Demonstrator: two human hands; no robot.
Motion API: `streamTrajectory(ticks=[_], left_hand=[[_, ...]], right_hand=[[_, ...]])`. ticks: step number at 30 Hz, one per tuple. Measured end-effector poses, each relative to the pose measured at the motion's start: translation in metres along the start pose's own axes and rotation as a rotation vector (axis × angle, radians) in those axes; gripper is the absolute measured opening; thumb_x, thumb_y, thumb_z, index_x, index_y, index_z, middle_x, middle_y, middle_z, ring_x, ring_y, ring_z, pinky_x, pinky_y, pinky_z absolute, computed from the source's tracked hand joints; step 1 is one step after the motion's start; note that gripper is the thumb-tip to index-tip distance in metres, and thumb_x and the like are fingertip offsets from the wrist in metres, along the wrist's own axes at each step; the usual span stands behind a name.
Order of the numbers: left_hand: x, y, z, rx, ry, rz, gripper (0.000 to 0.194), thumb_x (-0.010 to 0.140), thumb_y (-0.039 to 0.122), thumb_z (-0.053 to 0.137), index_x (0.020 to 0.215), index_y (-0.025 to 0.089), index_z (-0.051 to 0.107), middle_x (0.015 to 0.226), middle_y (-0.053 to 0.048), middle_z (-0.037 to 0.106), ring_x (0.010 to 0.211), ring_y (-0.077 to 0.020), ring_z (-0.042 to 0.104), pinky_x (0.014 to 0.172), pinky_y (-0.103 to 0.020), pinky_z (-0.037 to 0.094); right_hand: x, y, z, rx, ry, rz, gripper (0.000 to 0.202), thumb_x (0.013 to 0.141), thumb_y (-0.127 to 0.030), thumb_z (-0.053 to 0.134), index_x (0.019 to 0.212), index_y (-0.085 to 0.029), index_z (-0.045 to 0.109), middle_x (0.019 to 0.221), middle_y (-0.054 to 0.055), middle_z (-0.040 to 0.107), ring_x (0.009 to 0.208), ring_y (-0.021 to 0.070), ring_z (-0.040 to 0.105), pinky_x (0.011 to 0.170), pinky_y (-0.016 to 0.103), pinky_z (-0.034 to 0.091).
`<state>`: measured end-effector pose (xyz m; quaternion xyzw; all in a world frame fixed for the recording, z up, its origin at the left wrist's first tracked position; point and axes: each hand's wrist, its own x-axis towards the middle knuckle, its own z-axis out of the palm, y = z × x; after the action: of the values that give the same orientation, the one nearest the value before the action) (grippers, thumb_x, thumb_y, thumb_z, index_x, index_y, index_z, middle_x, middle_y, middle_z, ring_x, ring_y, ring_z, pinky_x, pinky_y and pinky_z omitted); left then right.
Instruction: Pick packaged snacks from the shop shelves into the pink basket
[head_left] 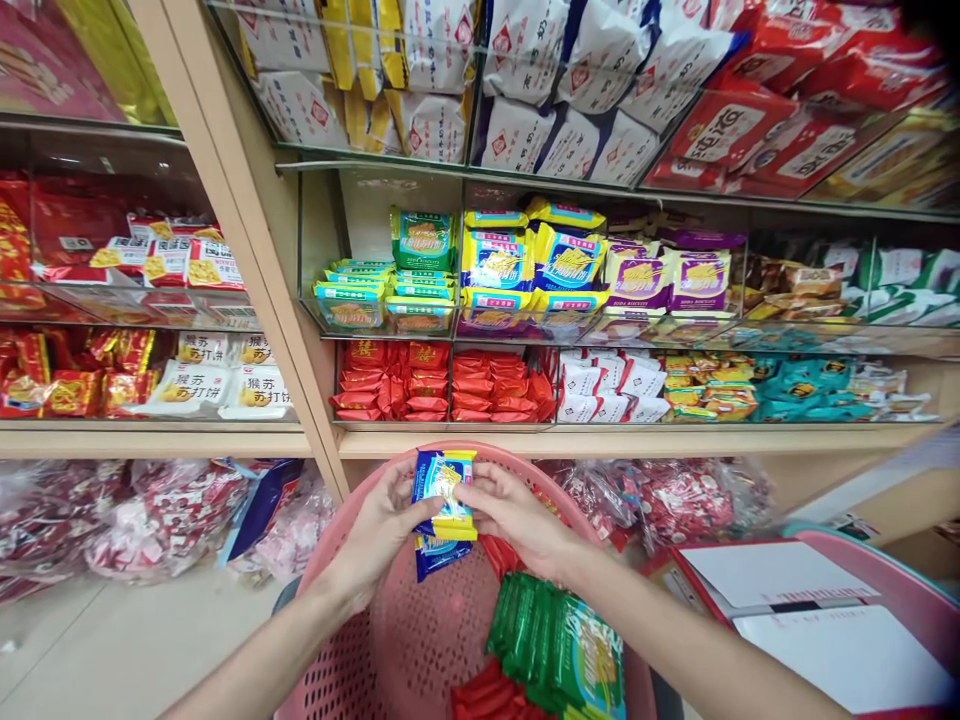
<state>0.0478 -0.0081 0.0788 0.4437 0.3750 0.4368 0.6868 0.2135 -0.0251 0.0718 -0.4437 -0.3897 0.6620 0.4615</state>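
Above a pink perforated basket, my left hand and my right hand hold blue and yellow snack packets between them. My left fingers are closed round the left edge, and my right fingers pinch the right side. Another blue packet shows just below these; whether it is held too is unclear. Inside the basket, green packets lie at the right, with red packets beside them at the bottom.
Ahead, a shelf has clear bins of packets, including blue and yellow ones and green ones. Plastic-wrapped bags sit beneath it. At the right, another basket stands beside white papers on a red box.
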Motion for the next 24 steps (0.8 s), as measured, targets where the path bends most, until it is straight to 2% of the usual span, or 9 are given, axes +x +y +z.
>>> streamTrajectory(ticks=[3,7,10,14,16,18,21,24], left_hand=[[0.004,-0.006,-0.005,0.02,0.057,0.018,0.063,0.062,0.023,0.078,0.118,0.019,0.05,0.115,-0.008,0.066,0.101,-0.02,0.063,0.086,-0.032,0.051],[0.011,-0.013,-0.025,0.066,0.054,-0.07,0.056,0.064,0.03,0.076,0.114,0.019,0.054,0.106,-0.006,0.069,0.096,-0.0189,0.064,0.087,-0.032,0.049],[0.02,-0.019,-0.037,0.162,0.031,-0.17,0.052,0.064,0.036,0.076,0.108,0.016,0.059,0.104,-0.008,0.07,0.099,-0.0205,0.063,0.09,-0.032,0.047],[0.03,-0.027,-0.042,0.28,-0.106,-0.329,0.055,0.059,0.04,0.078,0.107,0.019,0.063,0.104,-0.007,0.071,0.097,-0.0214,0.064,0.084,-0.03,0.046],[0.032,-0.032,-0.042,0.28,-0.193,-0.401,0.053,0.057,0.039,0.08,0.103,0.018,0.065,0.102,-0.007,0.072,0.093,-0.0208,0.065,0.08,-0.028,0.046],[0.033,-0.038,-0.043,0.264,-0.218,-0.461,0.051,0.055,0.038,0.081,0.099,0.016,0.067,0.096,-0.008,0.074,0.087,-0.0199,0.066,0.076,-0.027,0.047],[0.032,-0.05,-0.045,0.237,-0.114,-0.53,0.051,0.053,0.037,0.082,0.097,0.016,0.066,0.087,-0.007,0.074,0.074,-0.0172,0.066,0.067,-0.026,0.048],[0.03,-0.063,-0.046,0.155,-0.007,-0.531,0.052,0.051,0.037,0.083,0.094,0.015,0.066,0.084,-0.006,0.074,0.068,-0.0161,0.065,0.061,-0.025,0.048]], right_hand=[[0.014,-0.005,-0.001,-0.048,-0.052,0.058,0.051,0.06,-0.035,0.081,0.101,-0.018,0.057,0.096,0.004,0.067,0.081,0.0145,0.065,0.068,0.026,0.051],[0.043,-0.009,-0.02,-0.156,-0.261,0.219,0.05,0.056,-0.032,0.083,0.097,-0.017,0.06,0.093,0.002,0.067,0.078,0.0122,0.065,0.072,0.026,0.051],[0.069,-0.005,-0.036,-0.349,-0.404,0.344,0.045,0.052,-0.031,0.085,0.087,-0.016,0.062,0.082,-0.002,0.068,0.072,0.0098,0.064,0.069,0.022,0.05],[0.095,0.005,-0.042,-0.507,-0.604,0.474,0.046,0.047,-0.031,0.087,0.082,-0.016,0.063,0.071,-0.005,0.066,0.068,0.0091,0.064,0.066,0.018,0.049],[0.101,0.007,-0.041,-0.534,-0.661,0.505,0.047,0.046,-0.031,0.087,0.083,-0.016,0.063,0.068,-0.005,0.065,0.066,0.0093,0.064,0.064,0.018,0.049],[0.104,0.007,-0.042,-0.576,-0.671,0.536,0.047,0.048,-0.032,0.087,0.085,-0.017,0.063,0.067,-0.006,0.065,0.062,0.0089,0.064,0.061,0.018,0.05],[0.106,0.005,-0.046,-0.648,-0.634,0.579,0.041,0.059,-0.036,0.082,0.091,-0.019,0.062,0.072,-0.004,0.067,0.06,0.0081,0.063,0.06,0.019,0.05],[0.109,0.006,-0.049,-0.765,-0.526,0.62,0.032,0.073,-0.042,0.071,0.093,-0.019,0.061,0.075,-0.002,0.067,0.062,0.0091,0.064,0.063,0.022,0.052]])
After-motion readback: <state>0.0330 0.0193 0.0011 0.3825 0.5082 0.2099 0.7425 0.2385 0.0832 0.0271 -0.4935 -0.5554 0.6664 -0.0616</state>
